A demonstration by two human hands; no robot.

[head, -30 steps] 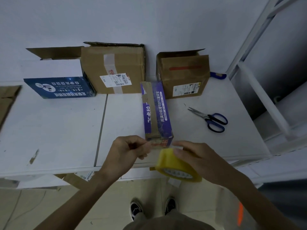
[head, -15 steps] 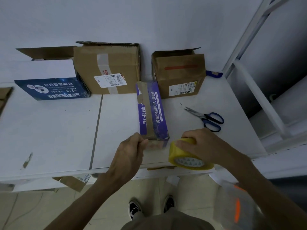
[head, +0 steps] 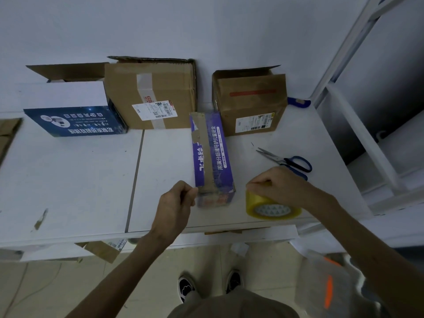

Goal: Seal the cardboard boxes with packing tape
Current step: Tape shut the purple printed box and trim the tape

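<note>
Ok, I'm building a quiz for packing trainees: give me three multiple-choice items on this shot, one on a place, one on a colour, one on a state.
1. The scissors lie: A) on the table, right of the purple box; B) inside a brown box; C) on the floor.
2. The tape roll is: A) blue; B) red; C) yellow.
3. The tape roll is: A) hanging on a shelf; B) gripped by the right hand; C) lying untouched.
Answers: 1 A, they rest on the white table beside that box; 2 C, its band is yellow; 3 B, curled fingers clasp its top.
</note>
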